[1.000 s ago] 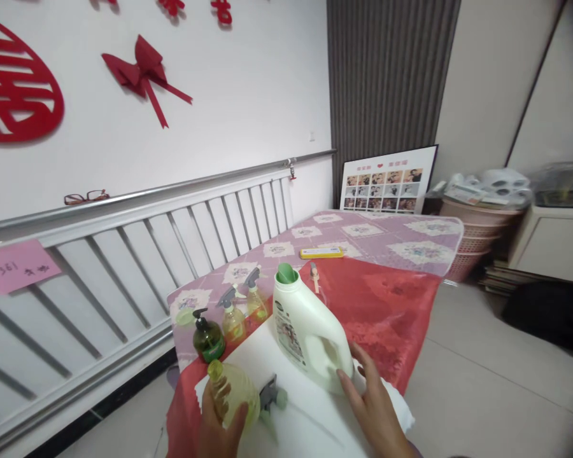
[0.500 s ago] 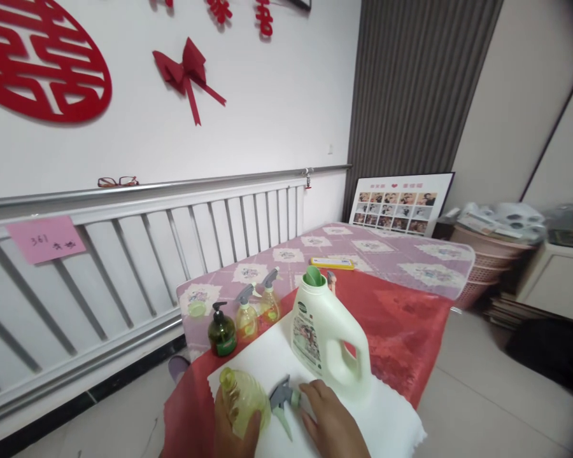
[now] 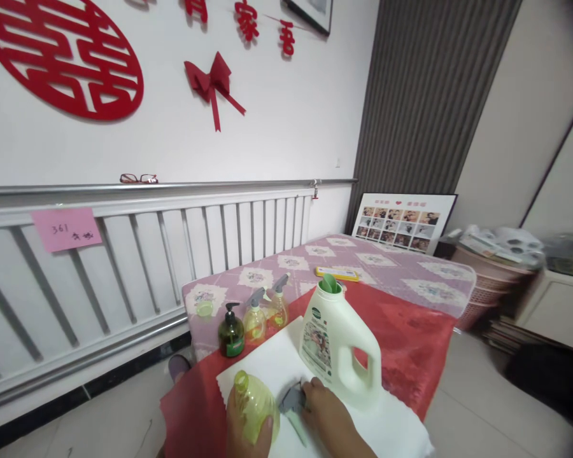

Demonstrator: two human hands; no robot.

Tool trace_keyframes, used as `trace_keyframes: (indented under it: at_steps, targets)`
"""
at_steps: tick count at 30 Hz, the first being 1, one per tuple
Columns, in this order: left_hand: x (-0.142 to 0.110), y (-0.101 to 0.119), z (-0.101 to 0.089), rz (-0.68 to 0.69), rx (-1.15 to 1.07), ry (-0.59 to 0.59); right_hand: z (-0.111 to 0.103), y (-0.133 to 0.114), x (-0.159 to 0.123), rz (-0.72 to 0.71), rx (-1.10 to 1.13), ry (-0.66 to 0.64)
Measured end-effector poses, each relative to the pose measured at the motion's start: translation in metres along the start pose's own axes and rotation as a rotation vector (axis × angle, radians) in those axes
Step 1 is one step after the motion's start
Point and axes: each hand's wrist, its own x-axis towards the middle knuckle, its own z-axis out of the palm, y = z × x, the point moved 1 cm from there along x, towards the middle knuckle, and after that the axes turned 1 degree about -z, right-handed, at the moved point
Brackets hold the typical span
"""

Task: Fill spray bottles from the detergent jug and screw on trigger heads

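A clear yellow, open-necked spray bottle (image 3: 256, 407) leans tilted over the white cloth (image 3: 286, 356). My left hand (image 3: 249, 436) is wrapped round its lower part. Beside it a grey trigger spray head (image 3: 293, 402) with a pale green trigger lies on the cloth. My right hand (image 3: 327, 410) has its fingers closed over the right end of that head, hiding part of it. Close behind my right hand stands a big pale green jug (image 3: 322, 343) with a handle and a darker green piece (image 3: 329, 284) in its open mouth.
Left of the jug stand a dark green pump bottle (image 3: 232, 331) and two yellow trigger spray bottles (image 3: 255, 318). A yellow-edged flat case (image 3: 337, 273) and a small green cap (image 3: 204, 309) lie on the patterned tablecloth (image 3: 310, 264). A red cloth (image 3: 401, 337) lies under the white one.
My right hand has moved from beside the spray head onto it, closing its fingers there. My left hand still holds the yellow bottle. The camera view has shifted slightly.
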Motion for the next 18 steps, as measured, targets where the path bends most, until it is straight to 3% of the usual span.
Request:
trace_keyframes:
  at_steps: [6, 10, 14, 18]
  targets:
    - [-0.009, 0.010, 0.016, -0.067, -0.032, -0.182, -0.059, 0.008, -0.007, -0.018, 0.207, 0.208]
    - [-0.016, 0.010, 0.023, -0.026, 0.004, -0.280, -0.100, -0.005, -0.020, -0.020, 0.806, 0.323]
    - [-0.018, 0.004, 0.023, 0.043, 0.056, -0.330, -0.114, -0.031, -0.030, 0.054, 1.282, 0.349]
    - [-0.019, -0.002, 0.021, 0.115, 0.023, -0.310, -0.113, -0.052, -0.030, -0.041, 1.328, 0.380]
